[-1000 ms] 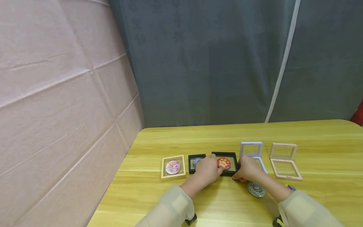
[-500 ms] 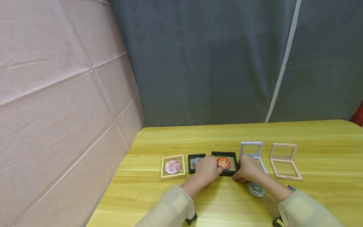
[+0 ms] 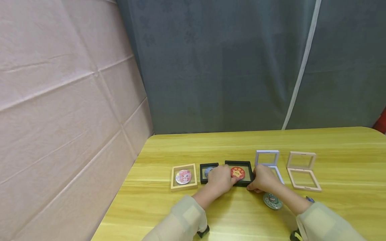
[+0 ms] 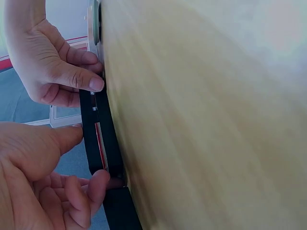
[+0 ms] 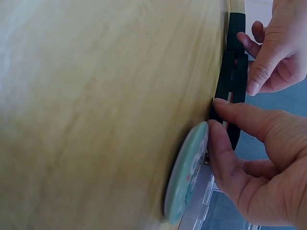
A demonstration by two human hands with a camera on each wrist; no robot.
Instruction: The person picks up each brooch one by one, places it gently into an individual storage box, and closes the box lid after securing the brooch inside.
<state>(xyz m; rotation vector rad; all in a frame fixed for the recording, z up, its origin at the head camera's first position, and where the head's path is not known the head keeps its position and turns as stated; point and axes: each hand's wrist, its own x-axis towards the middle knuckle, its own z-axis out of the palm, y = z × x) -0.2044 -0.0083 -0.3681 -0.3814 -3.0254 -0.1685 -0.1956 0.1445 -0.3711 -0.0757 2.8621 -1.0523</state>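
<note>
Left hand [image 3: 220, 179] and right hand [image 3: 263, 179] each pinch one side of the larger black frame [image 3: 243, 183], flat on the table [image 3: 241, 214] with the red badge [image 3: 238, 172] inside, so its closing (almost finished, I think) seems in hand, and next calls for even pressing.

Soft, even light fills the head view, laying faint shadows on the worktop [image 3: 211, 145] below the left grip [image 3: 221, 179] and the right grip [image 3: 264, 179]. In 2 wrist views, pale glare washes out the blurred grain well apart from them.
</note>
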